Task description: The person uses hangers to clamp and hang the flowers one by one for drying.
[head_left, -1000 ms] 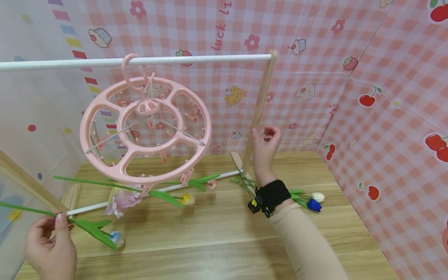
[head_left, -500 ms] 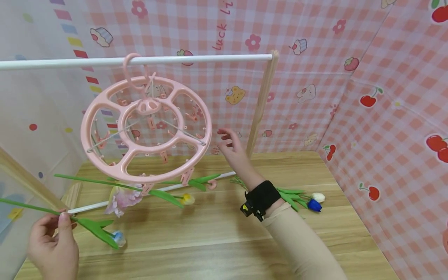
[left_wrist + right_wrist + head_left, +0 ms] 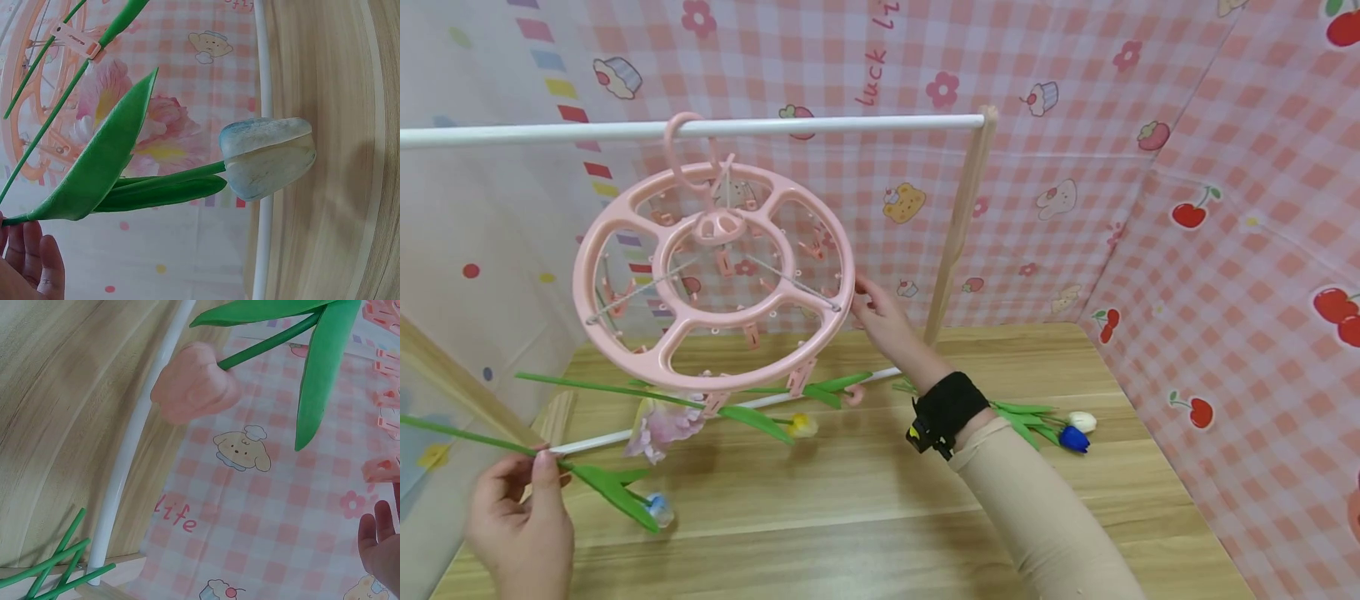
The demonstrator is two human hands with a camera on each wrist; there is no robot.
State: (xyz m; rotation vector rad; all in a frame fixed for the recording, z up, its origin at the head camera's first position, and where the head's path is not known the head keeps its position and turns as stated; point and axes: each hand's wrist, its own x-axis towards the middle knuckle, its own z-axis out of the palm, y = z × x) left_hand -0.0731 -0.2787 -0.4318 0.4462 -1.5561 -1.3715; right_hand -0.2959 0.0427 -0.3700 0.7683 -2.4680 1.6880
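Observation:
In the head view my left hand (image 3: 523,517) pinches the green stem of a pale blue-and-white tulip (image 3: 269,159) at lower left, its bloom pointing right. A round pink clip hanger (image 3: 741,317) hangs by its hook from a white rod. Clips along its lower rim hold a yellow tulip (image 3: 802,426) and a pink tulip (image 3: 197,384); a large pink flower (image 3: 664,427) shows behind the yellow tulip's stem. My right hand (image 3: 883,321) is at the hanger's right rim, fingertips partly hidden behind it. The right wrist view shows its fingers by a pink clip (image 3: 382,470).
The white rod (image 3: 850,126) spans wooden posts, the right post (image 3: 958,225) standing behind my right hand. A second white rod (image 3: 602,442) runs low between them. On the table's right lie a white tulip (image 3: 1081,422) and a blue tulip (image 3: 1073,440). Patterned cloth (image 3: 1037,250) lines the walls.
My right hand has moved left from beside the right post to the hanger's right rim. My left hand, with the tulip, has shifted slightly right.

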